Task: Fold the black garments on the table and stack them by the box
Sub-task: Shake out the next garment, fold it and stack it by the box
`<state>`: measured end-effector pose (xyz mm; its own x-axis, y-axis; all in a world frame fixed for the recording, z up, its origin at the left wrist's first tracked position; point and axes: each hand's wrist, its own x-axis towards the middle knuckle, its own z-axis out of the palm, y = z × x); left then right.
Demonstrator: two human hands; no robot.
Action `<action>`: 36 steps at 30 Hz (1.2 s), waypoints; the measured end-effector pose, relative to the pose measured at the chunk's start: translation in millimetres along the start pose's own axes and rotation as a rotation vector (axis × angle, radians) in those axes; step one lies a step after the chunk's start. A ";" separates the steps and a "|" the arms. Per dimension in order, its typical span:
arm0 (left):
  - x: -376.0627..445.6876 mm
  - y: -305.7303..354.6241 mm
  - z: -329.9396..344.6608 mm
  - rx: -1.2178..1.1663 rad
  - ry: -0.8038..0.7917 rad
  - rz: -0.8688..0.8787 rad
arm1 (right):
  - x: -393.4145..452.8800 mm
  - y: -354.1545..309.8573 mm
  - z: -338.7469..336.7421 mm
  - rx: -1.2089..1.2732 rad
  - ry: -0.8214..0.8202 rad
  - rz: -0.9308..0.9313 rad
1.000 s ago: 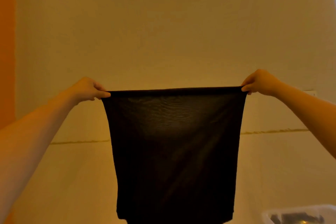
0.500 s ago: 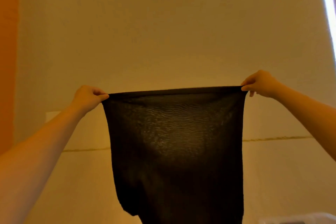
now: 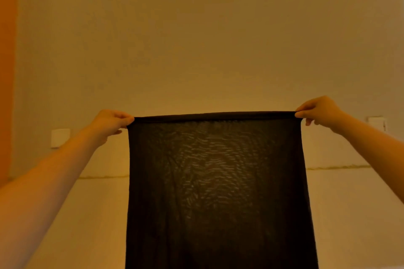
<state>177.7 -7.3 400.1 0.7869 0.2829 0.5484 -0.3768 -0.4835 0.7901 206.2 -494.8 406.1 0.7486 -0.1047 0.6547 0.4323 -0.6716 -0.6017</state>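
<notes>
— While it hangs like that, where exactly is the black garment (image 3: 215, 181)?

— Centre of the frame, held up in the air. Its top edge runs taut and almost level across the middle, and the sheer cloth drops straight past the bottom edge, so its lower end is out of sight.

— And the hands?

— Each pinches a top corner. The left hand (image 3: 110, 122) grips the corner at centre left, thumb and forefinger closed on the hem; the right hand (image 3: 318, 111) does the same at centre right, a little higher. Both arms reach out from the lower corners of the frame.

— Which step is this, then?

— I judge it the spreading-out before the first fold: the piece is stretched flat, nothing is doubled over yet.

— What does the next move ask?

— Probably bringing the two corners together, or lowering the cloth onto the tabletop (image 3: 341, 214), the pale surface showing either side of it. The fabric is thin and limp, so even tension matters.

— Anything else around?

— A plain wall (image 3: 196, 39) fills the upper frame, with a wall plate (image 3: 60, 137) at left. The box is not in view.
</notes>
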 end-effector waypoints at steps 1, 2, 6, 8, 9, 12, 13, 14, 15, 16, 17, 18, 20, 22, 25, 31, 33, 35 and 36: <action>4.0 -6.6 6.0 0.028 0.006 -0.011 | 2.7 6.1 8.7 -0.006 -0.016 0.014; 8.8 -13.6 11.9 0.052 0.009 -0.020 | 5.5 12.3 17.4 -0.009 -0.035 0.033; 25.8 -42.0 31.8 0.154 0.031 -0.017 | 15.6 33.2 48.8 -0.007 -0.090 0.132; 37.2 -51.0 39.2 0.210 0.063 0.009 | 23.9 39.6 61.8 0.009 -0.073 0.177; 44.3 -53.7 42.5 0.260 0.079 0.036 | 29.4 40.6 67.5 0.013 -0.059 0.188; 65.8 -49.0 48.1 0.343 0.155 0.115 | 52.3 31.4 74.7 -0.014 -0.008 0.156; 71.0 -43.3 48.9 0.324 0.190 0.129 | 60.0 26.5 73.1 -0.014 0.021 0.142; 74.9 -36.6 49.1 0.294 0.228 0.138 | 66.6 21.6 69.6 -0.013 0.052 0.126; 76.9 -29.5 49.2 0.261 0.262 0.150 | 71.6 17.3 64.9 -0.013 0.083 0.106; 77.3 -22.7 48.5 0.226 0.289 0.158 | 74.1 13.1 59.9 -0.010 0.114 0.081; 76.0 -16.8 47.8 0.189 0.309 0.166 | 74.9 9.2 54.9 -0.002 0.146 0.053; 72.8 -12.1 46.4 0.154 0.323 0.171 | 73.4 5.8 50.4 0.004 0.175 0.022; 63.1 -6.8 42.5 0.112 0.332 0.185 | 63.7 -0.7 43.1 -0.019 0.231 -0.038; 50.5 -7.3 35.9 0.085 0.306 0.183 | 47.0 -5.6 38.7 -0.015 0.267 -0.072; 22.4 -17.4 25.5 -0.035 0.254 0.139 | 12.8 -6.9 36.9 0.089 0.250 -0.076; -62.1 -42.2 15.9 -0.284 0.220 0.062 | -73.1 1.7 33.9 0.488 0.175 0.012; -88.6 -51.0 14.0 -0.305 0.194 0.025 | -103.4 8.1 34.8 0.492 0.137 0.037; -111.3 -58.2 13.4 -0.323 0.162 -0.011 | -127.8 14.6 34.8 0.484 0.093 0.072; -125.5 -60.4 12.2 -0.325 0.143 -0.023 | -141.1 17.4 32.6 0.482 0.074 0.087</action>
<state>107.6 -23.8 280.2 0.7295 0.4148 0.5439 -0.5135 -0.1931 0.8361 124.5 -467.9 288.4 0.7619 -0.2090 0.6131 0.5664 -0.2442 -0.7871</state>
